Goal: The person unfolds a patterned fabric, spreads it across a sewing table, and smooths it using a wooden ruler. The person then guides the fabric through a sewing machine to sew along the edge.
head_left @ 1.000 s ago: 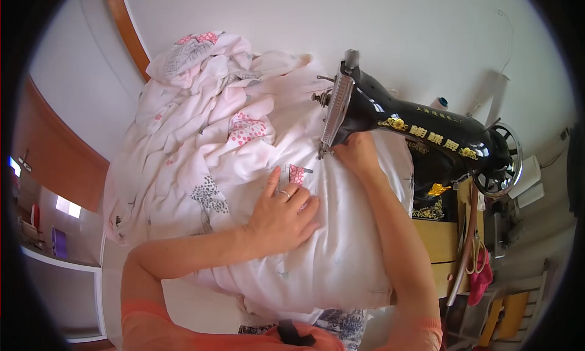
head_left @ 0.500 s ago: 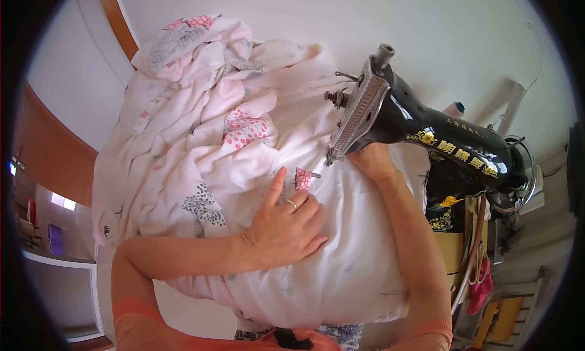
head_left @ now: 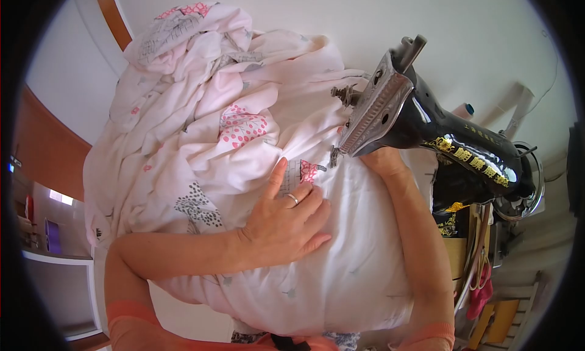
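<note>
A large white cloth (head_left: 341, 272) with pink and grey prints is spread and bunched under the black sewing machine (head_left: 469, 147). My left hand (head_left: 289, 214), a ring on one finger, lies on the cloth with its fingers apart, just left of the needle area (head_left: 334, 158). Beside its fingertips is a pink and grey printed patch (head_left: 309, 171). On the other side of the needle, my right hand (head_left: 385, 162) rests on the cloth behind the machine's head. Its fingers are hidden by the metal faceplate (head_left: 376, 113).
Bunched folds of the cloth rise at the back left, near the white wall (head_left: 317, 10). A thread spool (head_left: 466, 110) stands behind the machine, whose handwheel (head_left: 527, 180) is at the right. Scissors (head_left: 481, 265) and a pink cloth (head_left: 479, 299) hang below.
The view has shifted slightly, with the machine now further right. A metal bar sticks out higher from the top of its head. Both hands keep nearly the same place by the needle.
</note>
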{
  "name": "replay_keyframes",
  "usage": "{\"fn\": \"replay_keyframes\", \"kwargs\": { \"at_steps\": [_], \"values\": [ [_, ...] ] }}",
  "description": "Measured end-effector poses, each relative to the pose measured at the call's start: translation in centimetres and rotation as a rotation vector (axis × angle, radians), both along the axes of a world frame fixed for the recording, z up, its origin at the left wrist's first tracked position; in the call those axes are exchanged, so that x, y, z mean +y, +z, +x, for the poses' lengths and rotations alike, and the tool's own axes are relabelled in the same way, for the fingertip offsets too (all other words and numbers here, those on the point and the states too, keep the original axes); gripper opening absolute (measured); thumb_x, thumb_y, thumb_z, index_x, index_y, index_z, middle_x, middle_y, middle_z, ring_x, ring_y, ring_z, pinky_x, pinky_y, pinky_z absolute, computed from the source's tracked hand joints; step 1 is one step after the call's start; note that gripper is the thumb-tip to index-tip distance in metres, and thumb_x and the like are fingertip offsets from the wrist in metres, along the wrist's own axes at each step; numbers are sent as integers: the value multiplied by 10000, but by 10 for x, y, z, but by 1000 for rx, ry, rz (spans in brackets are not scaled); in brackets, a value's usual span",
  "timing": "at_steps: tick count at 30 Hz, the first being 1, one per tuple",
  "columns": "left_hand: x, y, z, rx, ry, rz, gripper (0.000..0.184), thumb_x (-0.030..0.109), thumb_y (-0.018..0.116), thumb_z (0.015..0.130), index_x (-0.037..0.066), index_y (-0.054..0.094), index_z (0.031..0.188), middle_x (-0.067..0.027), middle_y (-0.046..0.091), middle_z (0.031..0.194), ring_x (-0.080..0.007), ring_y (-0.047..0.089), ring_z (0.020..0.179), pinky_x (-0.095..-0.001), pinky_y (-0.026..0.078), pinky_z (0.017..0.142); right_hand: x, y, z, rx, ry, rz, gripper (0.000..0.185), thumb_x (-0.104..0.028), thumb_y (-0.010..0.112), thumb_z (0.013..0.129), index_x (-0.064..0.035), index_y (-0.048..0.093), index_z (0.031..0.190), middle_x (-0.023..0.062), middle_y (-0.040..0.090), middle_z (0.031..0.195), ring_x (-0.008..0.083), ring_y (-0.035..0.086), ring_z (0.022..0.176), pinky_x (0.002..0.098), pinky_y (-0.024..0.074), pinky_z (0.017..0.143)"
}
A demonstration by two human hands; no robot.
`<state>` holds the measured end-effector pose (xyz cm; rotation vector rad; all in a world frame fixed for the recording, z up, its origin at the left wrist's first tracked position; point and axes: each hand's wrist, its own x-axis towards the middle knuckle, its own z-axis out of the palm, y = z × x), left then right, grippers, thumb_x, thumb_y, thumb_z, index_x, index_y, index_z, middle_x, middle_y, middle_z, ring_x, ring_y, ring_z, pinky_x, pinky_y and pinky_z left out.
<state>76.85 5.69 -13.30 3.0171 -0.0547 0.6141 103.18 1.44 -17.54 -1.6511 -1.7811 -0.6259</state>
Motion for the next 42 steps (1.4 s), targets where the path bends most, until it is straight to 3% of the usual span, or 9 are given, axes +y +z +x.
{"fn": "replay_keyframes", "kwargs": {
  "at_steps": [4, 9, 13, 17, 26, 31, 36, 38, 42],
  "values": [
    [2, 0, 2, -4, 7, 13, 453, 417, 641, 737, 80, 597, 1036, -81, 552, 1060, -233, 542, 1022, -700, 182, 1006, 0, -2, 5, 11, 40, 38, 245, -179, 700, 793, -46, 599, 973, 123, 593, 960, 304, 564, 889, 414, 450, 830],
    [7, 1, 7, -10, -3, 9, 450, 421, 637, 745, 80, 596, 1036, -83, 552, 1057, -234, 546, 1018, -695, 180, 1008, 3, -30, 23, 709, 309, -122, 303, -101, 663, 810, -45, 565, 1091, 92, 595, 1058, 227, 585, 957, 348, 471, 868],
    [10, 2, 11, 0, -9, 8, 446, 426, 631, 756, 79, 592, 1034, -84, 551, 1052, -233, 548, 1016, -689, 171, 1013, 3, -35, 43, -25, 46, -153, 358, -80, 630, 821, -39, 521, 1159, 77, 585, 1106, 197, 574, 1020, 321, 455, 925],
    [15, 0, 16, -21, -11, 24, 432, 417, 643, 757, 84, 588, 1027, -82, 548, 1056, -228, 548, 1017, -685, 170, 1017, 1, -30, 49, 399, 102, -302, 332, -111, 644, 810, -61, 561, 1128, 54, 604, 1081, 190, 568, 1025, 318, 449, 925],
    [21, 0, 23, -38, -24, 17, 414, 390, 670, 744, 92, 592, 1020, -74, 555, 1055, -219, 541, 1029, -672, 194, 1017, 1, -23, 41, -37, -180, -10, 285, -212, 680, 807, -152, 631, 1082, 40, 613, 1063, 202, 548, 1021, 362, 432, 892],
    [26, 0, 27, -43, -43, 10, 390, 375, 669, 749, 97, 599, 1014, -70, 562, 1061, -221, 536, 1024, -657, 195, 1025, 6, -18, 42, 216, -187, -120, 431, -287, 570, 876, -86, 506, 1252, 127, 513, 1269, 286, 442, 1200, 413, 320, 1036],
    [28, -2, 29, -82, -46, -17, 353, 358, 660, 770, 100, 611, 1007, -59, 566, 1054, -222, 529, 1013, -635, 181, 1046, 21, -16, 43, 807, 35, 133, 325, -209, 690, 801, -84, 593, 1085, 88, 589, 1000, 255, 544, 946, 397, 431, 864],
    [28, -4, 30, -105, -53, -4, 338, 352, 657, 778, 105, 619, 1006, -52, 567, 1046, -223, 528, 1012, -623, 175, 1056, 7, 16, 17, 172, 25, 147, 253, -168, 659, 807, -65, 593, 1028, 116, 595, 973, 279, 562, 945, 415, 442, 835],
    [29, -6, 29, -121, -44, 12, 315, 345, 654, 785, 125, 639, 1009, -44, 574, 1029, -223, 529, 1018, -605, 165, 1072, -60, 66, -40, 213, -191, -143, 174, -65, 637, 789, -36, 603, 957, 141, 607, 926, 330, 582, 900, 389, 457, 806]
  ]
}}
